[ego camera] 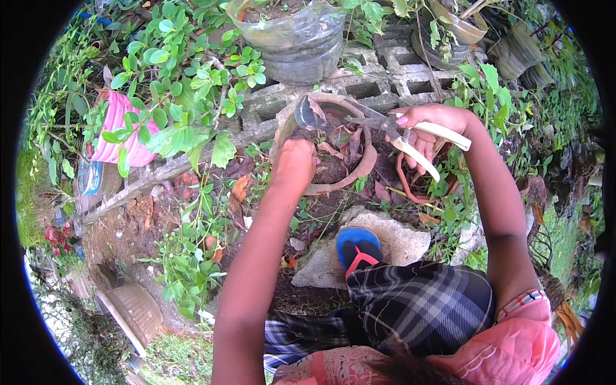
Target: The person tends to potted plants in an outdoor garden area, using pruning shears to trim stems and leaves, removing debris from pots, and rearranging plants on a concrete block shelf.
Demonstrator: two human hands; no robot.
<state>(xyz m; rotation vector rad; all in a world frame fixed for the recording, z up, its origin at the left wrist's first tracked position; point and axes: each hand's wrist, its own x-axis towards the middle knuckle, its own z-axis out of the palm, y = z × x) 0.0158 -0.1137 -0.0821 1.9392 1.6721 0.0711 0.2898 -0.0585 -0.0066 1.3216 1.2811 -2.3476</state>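
My right hand point(428, 125) grips pruning shears point(435, 132) with cream handles and a coil spring. Their blades stand apart and point left, over the far right rim of a round clay pot point(368, 166). Dark soil and dry brown leaves point(353, 144) lie in this pot. At its left side, my left hand point(296, 161) is curled low against the rim; whatever its fingers may pinch is hidden. Just beyond that fist a dark, partly withered leaf point(309, 114) stands up inside the pot.
Concrete lattice blocks point(368, 89) run behind the pot, bearing a large grey plastic planter point(303, 45). A reddish pot point(409, 185) sits below my right hand. A pale stone slab point(399, 233) lies near my sandalled foot point(358, 248). Leafy stems point(178, 96) crowd the left.
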